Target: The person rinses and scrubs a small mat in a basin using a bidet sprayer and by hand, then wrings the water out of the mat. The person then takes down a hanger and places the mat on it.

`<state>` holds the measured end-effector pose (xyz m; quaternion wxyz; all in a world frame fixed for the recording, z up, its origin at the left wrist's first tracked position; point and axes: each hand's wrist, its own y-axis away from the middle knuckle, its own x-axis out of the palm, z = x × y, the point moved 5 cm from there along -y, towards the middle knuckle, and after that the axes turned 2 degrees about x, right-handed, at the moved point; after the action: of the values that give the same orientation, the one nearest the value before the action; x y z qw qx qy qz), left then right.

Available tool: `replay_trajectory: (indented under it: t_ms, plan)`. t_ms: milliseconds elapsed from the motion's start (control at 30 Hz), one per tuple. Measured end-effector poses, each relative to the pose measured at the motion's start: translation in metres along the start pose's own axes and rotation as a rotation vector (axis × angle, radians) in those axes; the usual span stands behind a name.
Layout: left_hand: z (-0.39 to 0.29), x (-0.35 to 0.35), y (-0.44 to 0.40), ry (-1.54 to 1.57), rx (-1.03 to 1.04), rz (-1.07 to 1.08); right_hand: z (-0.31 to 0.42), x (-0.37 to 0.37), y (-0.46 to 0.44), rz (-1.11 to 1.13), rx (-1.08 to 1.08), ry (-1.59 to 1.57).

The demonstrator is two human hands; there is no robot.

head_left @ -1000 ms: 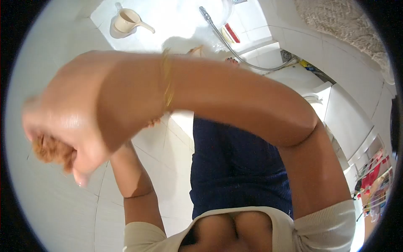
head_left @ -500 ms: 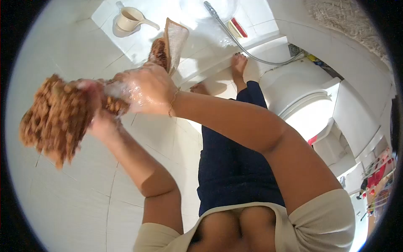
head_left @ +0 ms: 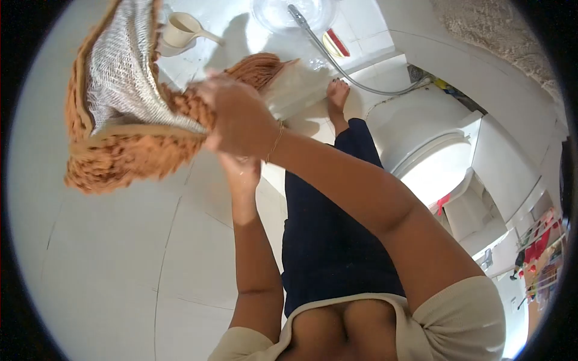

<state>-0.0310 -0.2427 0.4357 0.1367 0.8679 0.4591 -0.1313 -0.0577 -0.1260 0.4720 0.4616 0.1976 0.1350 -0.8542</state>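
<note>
A brown shaggy bath mat with a pale mesh backing is bunched in both my hands, held up over the bathroom floor. One end flares out at the upper left, backing showing; the other end sticks out past my hands at the right. My right hand, with a thin bracelet at its wrist, is closed round the gathered middle. Just below it my left hand grips the mat as well; its fingers are largely hidden behind the right hand and the mat.
A beige water dipper stands on the white ledge at the top. Beside a basin lie a handheld shower head with its hose and a red-and-cream scrub brush. A toilet stands at the right.
The mat's far end has swung upward and opened out, now showing its mesh backing. My left hand has come right, close under my right hand, which has shifted slightly right.
</note>
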Motion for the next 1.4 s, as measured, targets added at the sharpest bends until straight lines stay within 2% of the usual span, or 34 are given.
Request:
replay_trajectory:
  t_ms: [67, 133, 167, 233, 267, 333, 400, 500, 567, 700, 733, 767, 867, 933, 967, 1033, 1133, 1167, 1200, 1267, 1333, 1400]
  plan:
    - [-0.008, 0.017, -0.005, 0.135, -0.095, 0.092, 0.018, 0.0, 0.007, 0.035, 0.028, -0.09]
    - [-0.017, 0.02, -0.022, 0.234, -0.102, 0.107, 0.034, 0.005, 0.004, 0.287, 0.041, -0.086]
    - [-0.02, 0.02, -0.03, 0.274, -0.1, 0.102, 0.034, 0.005, -0.005, 0.287, 0.034, -0.082]
    - [-0.028, 0.012, -0.05, 0.357, -0.088, 0.085, 0.042, 0.008, -0.02, 0.276, -0.156, -0.078]
    - [-0.029, 0.01, -0.058, 0.393, -0.085, 0.078, 0.047, 0.006, -0.029, 0.273, -0.152, -0.082]
    - [-0.032, 0.006, -0.075, 0.459, -0.077, 0.058, 0.052, 0.017, -0.041, 0.641, -0.092, 0.081]
    - [-0.034, 0.002, -0.088, 0.513, -0.078, 0.047, 0.053, 0.015, -0.05, 0.661, -0.091, 0.044]
    - [-0.036, 0.0, -0.101, 0.583, -0.079, 0.037, 0.059, 0.019, -0.06, 0.567, -0.264, -0.007]
    - [-0.036, 0.001, -0.107, 0.632, -0.08, 0.033, 0.02, 0.002, -0.065, 0.605, -0.101, -0.119]
    - [-0.035, 0.0, -0.11, 0.684, -0.057, -0.02, -0.127, -0.037, -0.044, 0.571, 0.695, -0.189]
    - [-0.04, 0.005, -0.11, 0.757, 0.02, 0.101, -0.145, -0.036, -0.029, 0.57, 0.808, -0.187]
    - [-0.046, 0.01, -0.11, 0.828, 0.099, 0.232, -0.153, -0.028, -0.012, 0.567, 0.804, -0.183]
    - [-0.067, 0.028, -0.101, 0.909, 0.204, 0.46, -0.152, 0.004, 0.043, 0.475, 1.281, -1.124]
    - [-0.07, 0.032, -0.093, 1.019, 0.197, 0.475, -0.153, 0.031, 0.065, 0.421, 1.419, -1.459]
    - [-0.073, 0.033, -0.092, 1.134, 0.204, 0.494, -0.126, 0.037, 0.042, 0.44, 0.97, -2.077]
    - [-0.072, 0.028, -0.088, 1.139, 0.166, 0.471, -0.128, 0.023, 0.027, -0.269, 0.754, -1.837]
    - [-0.056, 0.002, -0.088, 1.196, 0.097, 0.431, -0.125, 0.008, 0.013, -0.375, 0.844, -1.89]
    - [-0.045, -0.009, -0.092, 1.253, 0.061, 0.374, -0.124, 0.003, 0.005, -0.274, 0.803, -2.066]
    - [-0.034, -0.02, -0.096, 1.312, 0.029, 0.312, -0.125, -0.004, 0.002, -0.267, 0.789, -2.063]
    - [-0.018, -0.029, -0.106, 1.33, 0.022, 0.317, -0.121, -0.03, -0.01, -0.39, 0.666, -1.953]
    - [0.006, -0.029, -0.117, 1.464, -0.218, 0.165, -0.111, -0.049, -0.019, -0.334, 0.612, -1.987]
    - [0.018, -0.018, -0.133, 1.392, -0.242, 0.1, -0.084, -0.062, -0.027, -0.024, 0.521, -1.793]
